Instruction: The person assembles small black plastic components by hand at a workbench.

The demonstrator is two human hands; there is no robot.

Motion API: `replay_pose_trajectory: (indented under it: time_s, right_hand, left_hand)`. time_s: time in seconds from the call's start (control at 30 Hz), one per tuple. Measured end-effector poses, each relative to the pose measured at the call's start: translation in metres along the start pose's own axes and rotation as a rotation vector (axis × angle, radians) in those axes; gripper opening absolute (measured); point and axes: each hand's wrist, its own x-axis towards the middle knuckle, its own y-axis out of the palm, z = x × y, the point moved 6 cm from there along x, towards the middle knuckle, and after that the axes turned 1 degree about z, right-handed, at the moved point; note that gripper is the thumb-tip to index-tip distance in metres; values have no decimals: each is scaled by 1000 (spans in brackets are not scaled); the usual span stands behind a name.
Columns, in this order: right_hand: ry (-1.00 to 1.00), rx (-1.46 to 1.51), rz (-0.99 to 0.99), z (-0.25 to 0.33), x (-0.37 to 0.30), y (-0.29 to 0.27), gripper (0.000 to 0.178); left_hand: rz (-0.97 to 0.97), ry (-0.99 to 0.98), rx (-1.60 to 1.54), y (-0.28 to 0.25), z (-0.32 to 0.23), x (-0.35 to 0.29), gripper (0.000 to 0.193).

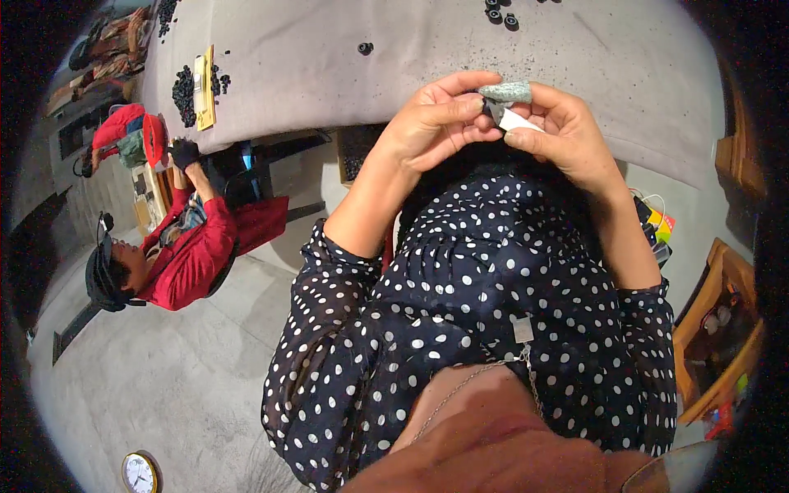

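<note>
Both my hands are raised close together over the near edge of the cloth-covered table. A small black part (487, 108) is pinched between the thumb and fingers of my left hand (431, 119). My right hand (571, 135) grips a small white-handled tool (519, 122), whose greyish tip points at the black part. A grey-green finger sleeve (506, 91) covers the end of my right index finger and lies just above the black part. The fingers partly hide the exact shape of both held things.
Small round black parts (366, 49) lie on the table cloth (288, 74), with more (503, 16) at the far edge. Left are a black pile (184, 94) and a yellow strip (204, 90). A co-worker in red (193, 259) sits left. A wooden drawer unit (719, 329) stands right.
</note>
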Motion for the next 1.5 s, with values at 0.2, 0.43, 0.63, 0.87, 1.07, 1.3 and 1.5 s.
replay_pose_trajectory:
  time_s: [0.2,0.43,0.63,0.87,1.07,1.3,1.5]
  right_hand:
    - [12,12,44,-3,0,4,32]
    - [14,11,36,-8,0,7,34]
    - [5,17,32,-8,2,5,34]
    - [10,40,44,-6,2,6,35]
    - [31,48,53,-3,2,7,34]
    - [34,26,28,-11,3,4,35]
    - [36,98,-9,-14,4,5,33]
  left_hand:
    - [52,1,-15,0,1,-2,49]
    - [53,32,-4,1,0,-3,50]
    - [8,23,4,4,-4,-5,48]
    - [23,-3,-8,3,-5,-5,45]
    - [33,-1,-48,2,-3,-5,44]
    - [-56,8,-62,5,-3,-7,33]
    - [-37,34,-119,5,-1,-6,32]
